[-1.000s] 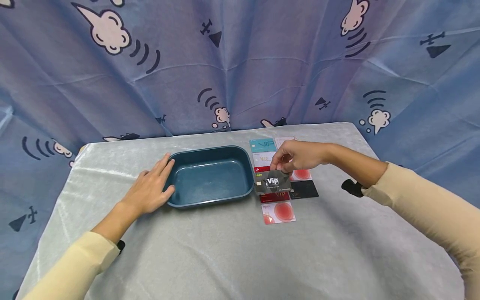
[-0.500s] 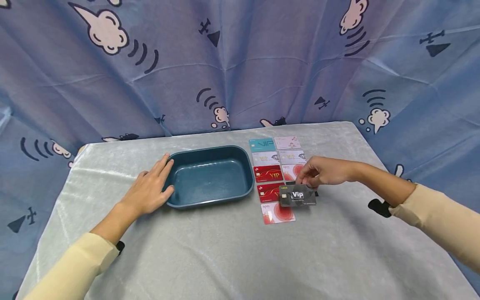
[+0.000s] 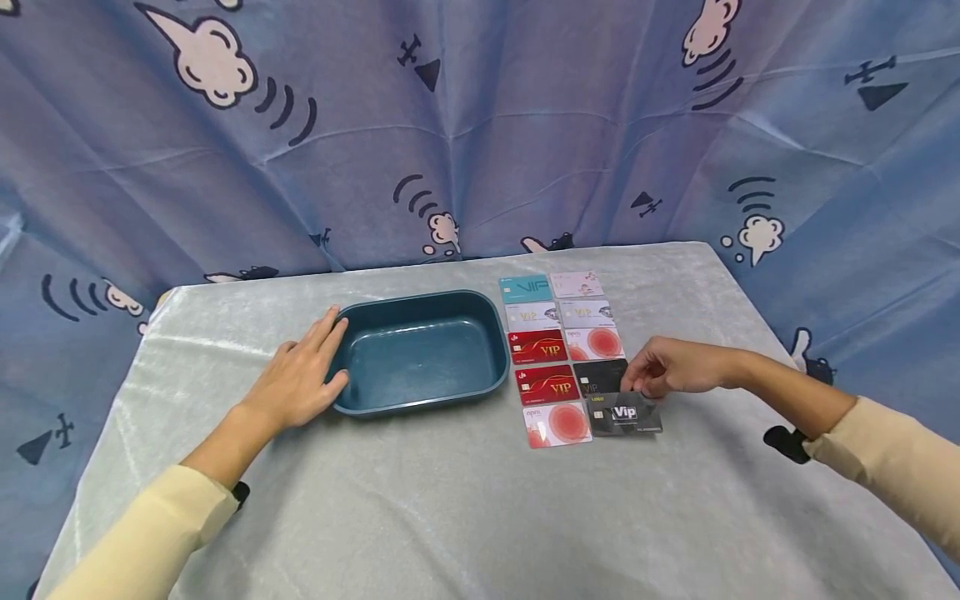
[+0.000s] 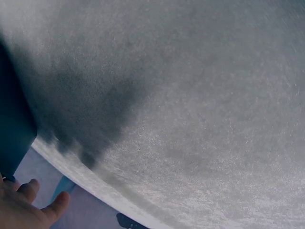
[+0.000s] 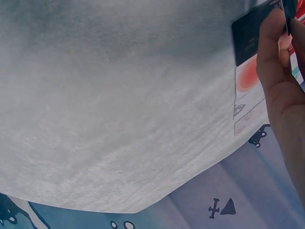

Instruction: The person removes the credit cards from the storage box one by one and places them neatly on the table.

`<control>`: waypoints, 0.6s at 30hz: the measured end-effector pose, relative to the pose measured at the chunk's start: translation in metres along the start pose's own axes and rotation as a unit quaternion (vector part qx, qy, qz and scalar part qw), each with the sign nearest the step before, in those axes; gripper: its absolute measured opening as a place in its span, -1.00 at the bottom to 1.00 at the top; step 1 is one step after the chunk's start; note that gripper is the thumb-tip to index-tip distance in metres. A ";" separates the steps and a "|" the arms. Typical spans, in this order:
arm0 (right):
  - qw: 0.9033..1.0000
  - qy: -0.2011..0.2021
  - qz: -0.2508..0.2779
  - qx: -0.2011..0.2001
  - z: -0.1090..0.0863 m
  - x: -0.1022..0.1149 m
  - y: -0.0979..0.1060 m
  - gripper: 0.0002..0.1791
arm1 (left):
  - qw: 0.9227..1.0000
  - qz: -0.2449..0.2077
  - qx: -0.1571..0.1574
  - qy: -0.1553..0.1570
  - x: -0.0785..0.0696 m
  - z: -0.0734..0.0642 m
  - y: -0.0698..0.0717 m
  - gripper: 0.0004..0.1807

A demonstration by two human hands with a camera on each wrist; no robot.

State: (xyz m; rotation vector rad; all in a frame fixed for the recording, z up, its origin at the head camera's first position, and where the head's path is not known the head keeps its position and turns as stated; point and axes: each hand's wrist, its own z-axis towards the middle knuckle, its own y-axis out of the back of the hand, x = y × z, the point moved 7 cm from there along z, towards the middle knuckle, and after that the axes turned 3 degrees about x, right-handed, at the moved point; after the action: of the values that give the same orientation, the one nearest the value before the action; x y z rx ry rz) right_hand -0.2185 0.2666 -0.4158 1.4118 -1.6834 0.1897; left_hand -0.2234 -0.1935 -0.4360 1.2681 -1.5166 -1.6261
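Observation:
My right hand (image 3: 667, 367) pinches a dark grey "Vip" card (image 3: 624, 415) by its far edge, at the near end of the right column of cards. Just beyond it lies a black card (image 3: 600, 377), partly covered by my fingers. To the left of the held card is a white card with a red circle (image 3: 557, 425). My left hand (image 3: 300, 375) rests with straight fingers on the left rim of a dark teal tray (image 3: 420, 407). In the right wrist view, the thumb (image 5: 272, 43) presses against the card.
Several cards lie in two columns right of the tray, among them a red VIP card (image 3: 546, 385), a teal card (image 3: 527, 288) and a pink card (image 3: 577, 284). A pale cloth (image 3: 450, 517) covers the table. A patterned blue curtain (image 3: 480, 125) hangs behind.
My right hand has carried the grey card right and toward me, from over the left column to the near end of the right column. My left hand has stayed on the tray.

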 end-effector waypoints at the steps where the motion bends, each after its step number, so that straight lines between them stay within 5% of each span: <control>1: 1.000 0.001 0.001 0.000 0.000 -0.001 -0.001 -0.75 | 1.000 0.000 0.000 -0.001 0.000 0.000 0.000 -0.18; 18: 0.999 0.033 -0.003 -0.033 0.010 -0.018 -0.006 -0.79 | 1.000 0.001 0.003 0.001 0.001 0.001 -0.001 -0.18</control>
State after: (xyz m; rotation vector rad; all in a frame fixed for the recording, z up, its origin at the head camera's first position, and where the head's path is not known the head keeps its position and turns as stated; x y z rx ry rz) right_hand -0.2197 0.2711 -0.4367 1.3479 -1.6171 0.1741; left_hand -0.2243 -0.1942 -0.4374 1.2705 -1.5215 -1.6216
